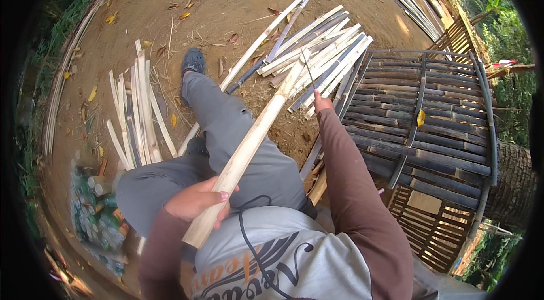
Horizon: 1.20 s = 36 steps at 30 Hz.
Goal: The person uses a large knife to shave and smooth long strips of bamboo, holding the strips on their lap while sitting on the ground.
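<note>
My left hand (198,202) is wrapped round the lower part of a long, pale split bamboo slat (249,148). The slat slants up and away across my lap, its near end close to my belly. With my right arm stretched forward, my right hand (323,102) grips a knife (310,70) by its handle, which the fingers mostly hide. The thin dark blade points away from me, its tip at the slat's far end. Whether the edge touches the wood I cannot tell. Beyond that end lies a loose heap of split bamboo slats (340,45), some pale, some dark-skinned.
Another bundle of pale slats (141,107) lies left of my bent leg. A dark bamboo bench (419,124) stands close on my right, beside a tree trunk (514,181). Blurred clear bottles (93,220) lie at the lower left. Dry leaves dot the dirt ground (209,11).
</note>
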Each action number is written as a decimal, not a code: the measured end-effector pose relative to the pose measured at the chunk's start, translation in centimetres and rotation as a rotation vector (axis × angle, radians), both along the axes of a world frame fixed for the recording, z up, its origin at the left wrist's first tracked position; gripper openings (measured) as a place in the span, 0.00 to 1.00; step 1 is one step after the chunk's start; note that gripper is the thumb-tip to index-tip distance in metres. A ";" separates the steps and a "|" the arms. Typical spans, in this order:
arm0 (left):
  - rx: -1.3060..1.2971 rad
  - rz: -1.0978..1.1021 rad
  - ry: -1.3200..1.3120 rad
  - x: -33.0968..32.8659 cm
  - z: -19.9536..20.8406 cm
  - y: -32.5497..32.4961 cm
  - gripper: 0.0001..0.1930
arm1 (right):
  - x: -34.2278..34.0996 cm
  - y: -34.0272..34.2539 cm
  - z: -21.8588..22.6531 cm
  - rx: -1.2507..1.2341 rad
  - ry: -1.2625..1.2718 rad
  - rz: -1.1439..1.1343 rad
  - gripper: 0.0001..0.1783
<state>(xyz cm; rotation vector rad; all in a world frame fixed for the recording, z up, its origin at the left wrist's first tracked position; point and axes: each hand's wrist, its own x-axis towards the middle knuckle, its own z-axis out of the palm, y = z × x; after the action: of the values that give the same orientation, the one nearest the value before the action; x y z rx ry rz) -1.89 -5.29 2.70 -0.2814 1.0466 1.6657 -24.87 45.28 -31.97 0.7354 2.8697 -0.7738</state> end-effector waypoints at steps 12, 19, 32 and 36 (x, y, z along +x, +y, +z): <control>-0.186 -0.190 0.156 2.5 2.3 -3.5 0.21 | 7.4 -3.4 13.2 -0.785 0.242 -0.141 0.37; -0.492 -0.295 0.061 2.1 5.5 -4.5 0.20 | 14.6 -9.1 21.8 0.095 0.075 0.618 0.36; -1.179 -0.289 0.753 6.6 15.4 -8.9 0.18 | 7.0 7.9 9.9 -0.651 -0.027 -0.524 0.45; -1.811 -0.210 1.371 7.6 10.7 -14.0 0.17 | 10.1 7.2 9.3 -0.606 -0.122 -0.417 0.41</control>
<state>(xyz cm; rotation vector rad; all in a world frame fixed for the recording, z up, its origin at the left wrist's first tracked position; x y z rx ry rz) 5.70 -19.34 13.45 -0.0726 3.2209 -0.0200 -14.72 52.53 -22.72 1.2257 2.1899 -1.4852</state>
